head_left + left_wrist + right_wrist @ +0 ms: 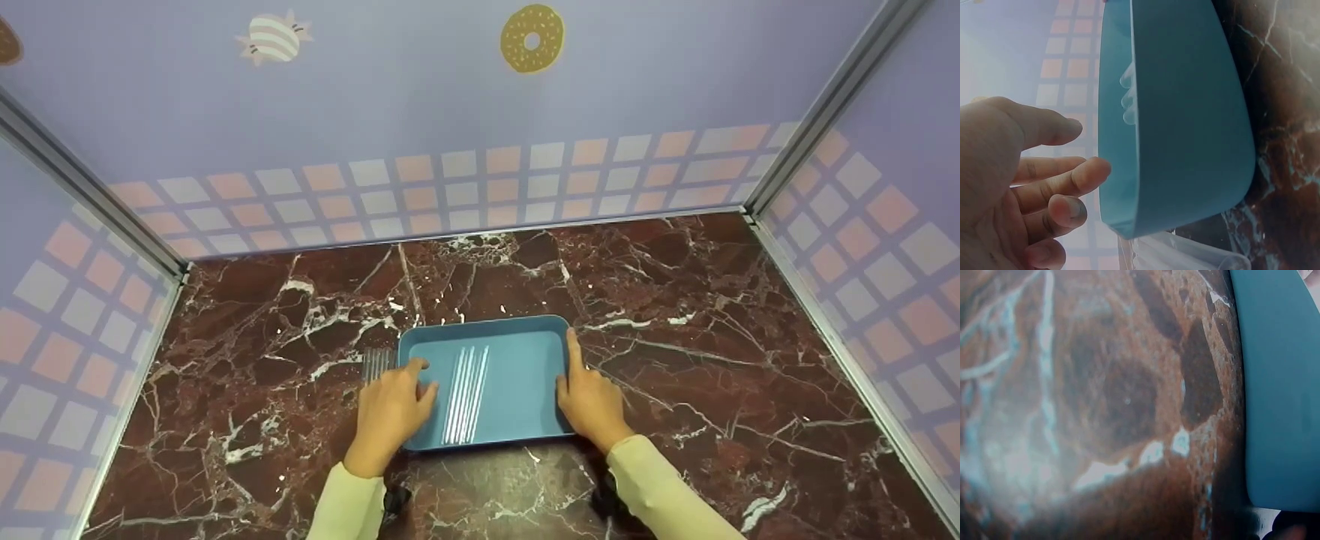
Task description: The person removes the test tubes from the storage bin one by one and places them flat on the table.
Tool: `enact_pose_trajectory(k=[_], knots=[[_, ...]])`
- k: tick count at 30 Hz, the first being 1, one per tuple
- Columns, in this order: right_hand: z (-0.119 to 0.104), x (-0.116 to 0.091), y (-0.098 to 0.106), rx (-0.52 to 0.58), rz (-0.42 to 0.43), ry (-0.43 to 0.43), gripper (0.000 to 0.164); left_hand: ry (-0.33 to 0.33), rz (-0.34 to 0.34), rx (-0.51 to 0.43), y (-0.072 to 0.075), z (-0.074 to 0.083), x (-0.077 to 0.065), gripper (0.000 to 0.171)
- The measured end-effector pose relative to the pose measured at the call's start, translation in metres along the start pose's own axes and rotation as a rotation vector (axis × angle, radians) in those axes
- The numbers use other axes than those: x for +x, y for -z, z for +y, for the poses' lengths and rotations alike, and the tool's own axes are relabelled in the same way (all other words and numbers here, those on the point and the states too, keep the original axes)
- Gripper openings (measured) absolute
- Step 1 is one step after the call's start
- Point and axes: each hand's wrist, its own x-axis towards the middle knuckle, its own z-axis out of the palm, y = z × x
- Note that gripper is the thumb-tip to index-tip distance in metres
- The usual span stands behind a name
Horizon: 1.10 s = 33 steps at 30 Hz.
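Observation:
A blue rectangular tray (521, 375) sits on the marble-patterned surface. Several clear round-ended test tubes (466, 394) lie side by side in its left half; their rounded ends (1129, 98) peek over the rim in the left wrist view. My left hand (394, 409) hovers at the tray's left side, fingers loosely bent and holding nothing. On the opposite side, my right hand (592, 401) holds the tray's right wall, thumb at the inner side and index finger stretched along the outside. In the right wrist view the tray wall (1280, 394) shows, but the hand is mostly hidden.
More clear tubes (377, 364) lie on the marble surface (262, 360) just left of the tray, partly behind my left hand. Purple walls with a checked band (502, 187) enclose the surface at the back and both sides.

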Motion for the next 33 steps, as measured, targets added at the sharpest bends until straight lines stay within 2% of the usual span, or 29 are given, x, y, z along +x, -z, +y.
enact_pose_trajectory(k=[11,17,23,33], knots=[[0.0001,0.0002,-0.0006,0.000,0.005,-0.009,0.073,0.014,-0.051,-0.017,-0.0027,0.0023,0.0003,0.039],[0.0004,0.0005,-0.0012,-0.008,0.003,-0.016,0.073,-0.011,-0.026,-0.034,-0.0044,0.0039,-0.0003,0.037],[0.0009,0.0012,-0.0011,0.000,-0.004,-0.014,0.074,-0.018,-0.034,-0.047,-0.0060,0.0056,0.0002,0.037],[0.0021,0.0011,-0.0024,0.000,0.003,-0.003,0.074,-0.023,-0.037,-0.121,-0.0099,0.0072,0.0012,0.035]])
